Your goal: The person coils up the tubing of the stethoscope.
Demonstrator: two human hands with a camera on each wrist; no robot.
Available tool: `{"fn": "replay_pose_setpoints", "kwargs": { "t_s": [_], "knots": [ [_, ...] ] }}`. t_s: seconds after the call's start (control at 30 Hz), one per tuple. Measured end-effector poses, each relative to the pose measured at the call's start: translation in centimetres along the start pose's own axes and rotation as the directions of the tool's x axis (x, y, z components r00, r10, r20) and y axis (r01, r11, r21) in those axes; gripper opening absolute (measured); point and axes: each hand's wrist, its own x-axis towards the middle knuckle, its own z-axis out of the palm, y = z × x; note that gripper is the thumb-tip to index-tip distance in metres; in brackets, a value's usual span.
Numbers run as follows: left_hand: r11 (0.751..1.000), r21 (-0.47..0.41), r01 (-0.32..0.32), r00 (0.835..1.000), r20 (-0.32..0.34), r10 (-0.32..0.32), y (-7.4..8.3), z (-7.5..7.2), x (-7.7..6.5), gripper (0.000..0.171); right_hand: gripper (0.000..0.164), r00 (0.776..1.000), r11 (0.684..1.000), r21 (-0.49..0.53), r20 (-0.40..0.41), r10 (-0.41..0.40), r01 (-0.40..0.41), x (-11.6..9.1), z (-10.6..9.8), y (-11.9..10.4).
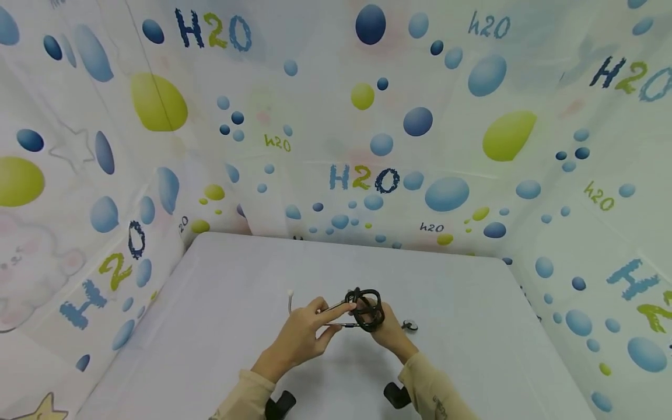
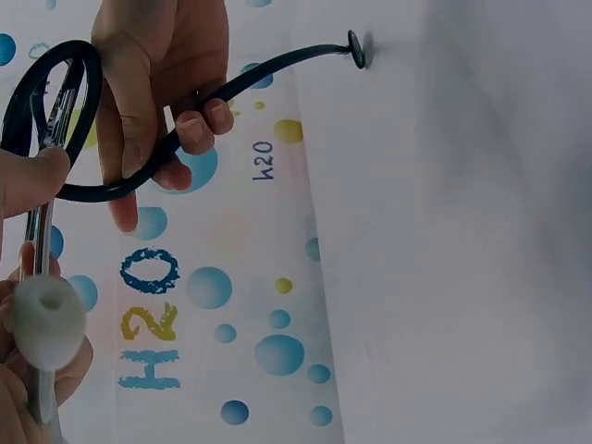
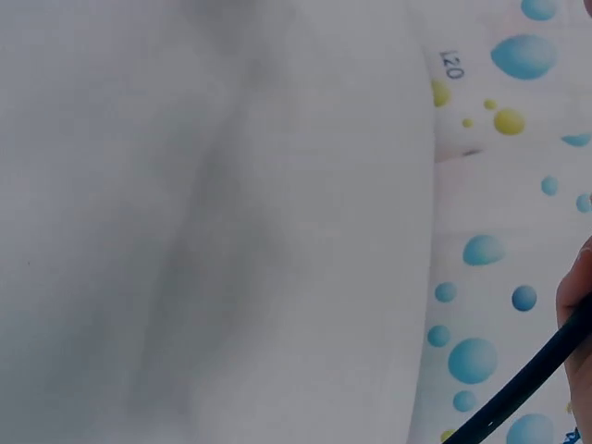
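Note:
A stethoscope with coiled black tubing (image 1: 363, 311) is held in both hands above the white table. My left hand (image 1: 300, 333) grips its metal ear tubes, with fingers and thumb on either side of them. A pale ear tip (image 2: 49, 322) looms large in the left wrist view. My right hand (image 1: 391, 333) holds the looped tubing, fingers curled round it in the left wrist view. Beyond that hand, the chest piece (image 1: 410, 325) hangs out to the right at the tube's end. The right wrist view catches only a stretch of black tube (image 3: 527, 388) and part of a hand.
The white tabletop (image 1: 236, 274) spreads under the hands. Behind and beside it hang white sheets (image 1: 315, 105) printed with blue and green drops and H2O lettering. A dark wrist device (image 1: 397, 395) sits by the right sleeve, and another (image 1: 280, 405) by the left.

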Motion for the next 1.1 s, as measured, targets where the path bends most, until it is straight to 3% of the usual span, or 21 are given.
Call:
{"fn": "replay_pose_setpoints", "kwargs": {
  "t_s": [0.17, 0.33, 0.47, 0.6, 0.8, 1.1],
  "knots": [
    [1.000, 0.030, 0.002, 1.000, -0.031, -0.001, 0.0, 0.0, -0.1, 0.059, 0.017, 0.999, 0.996, 0.091, 0.048, 0.004, -0.008, -0.4, 0.8, 0.6],
    [0.991, 0.134, 0.028, 0.998, -0.064, -0.019, -0.5, 0.0, -0.2, 0.059, 0.017, 0.999, 0.998, 0.069, 0.033, -0.013, 0.011, -1.6, 1.8, 2.6],
    [0.968, 0.244, 0.059, 0.996, -0.079, -0.041, -1.3, -0.1, -0.4, 0.057, 0.010, 0.994, 0.998, -0.039, 0.095, -0.053, 0.057, -2.3, 1.5, 2.6],
    [0.948, 0.308, 0.082, 0.996, -0.051, -0.070, -1.9, 0.2, -0.8, 0.054, 0.007, 0.982, 0.985, -0.166, 0.190, -0.018, 0.050, -2.2, 0.2, 1.2],
    [0.939, 0.327, 0.107, 0.994, -0.030, -0.103, -2.6, 0.8, -1.3, 0.051, 0.005, 0.950, 0.935, -0.334, 0.311, -0.012, 0.122, -1.4, -1.1, -0.2],
    [0.915, 0.379, 0.138, 0.990, -0.047, -0.130, -3.2, 0.9, -1.1, 0.050, 0.005, 0.949, 0.873, -0.468, 0.315, 0.024, 0.133, -0.9, -2.5, -1.6]
  ]
}}
